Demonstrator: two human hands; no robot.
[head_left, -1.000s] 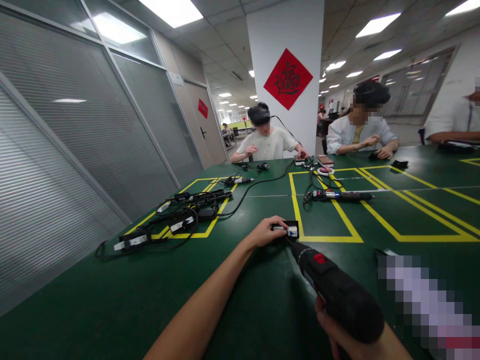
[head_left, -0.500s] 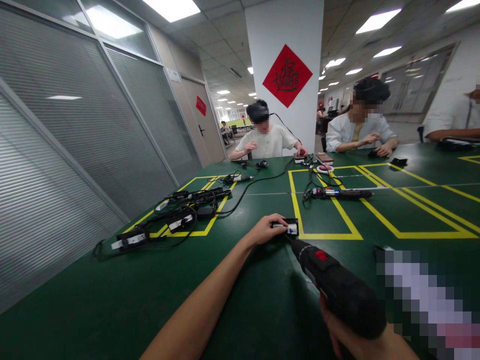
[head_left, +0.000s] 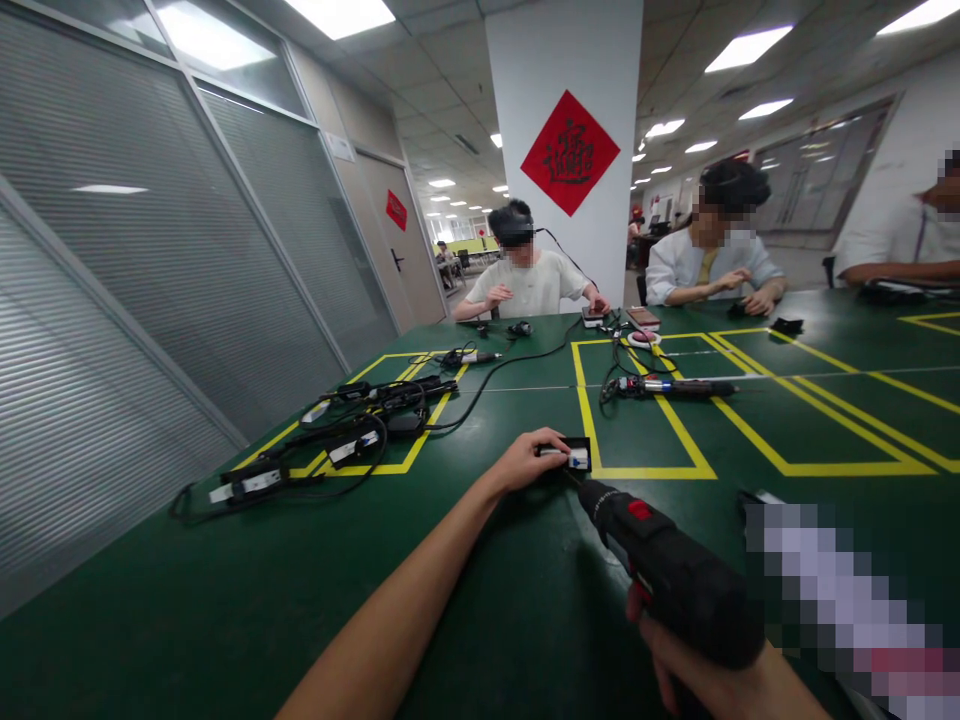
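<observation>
My left hand [head_left: 529, 458] reaches out over the green table, its fingers closed on a small black box [head_left: 583, 443] with a white and blue part inside. My right hand [head_left: 679, 655] is wrapped around the grip of a black cordless drill [head_left: 667, 565] with red accents. The drill points forward and left, its thin bit at the near side of the box. Whether the bit touches the box I cannot tell.
Black adapters and cables [head_left: 364, 430] lie in a tangle at left. A pen-shaped electric tool [head_left: 679, 387] with a cable lies beyond my hands, inside yellow tape lines [head_left: 652, 472]. A blurred-out object [head_left: 832, 580] rests at right. Several people sit across the table [head_left: 480, 560].
The whole view has shifted slightly, with things now a little farther left. My hands, the box and the drill keep nearly the same places relative to each other.
</observation>
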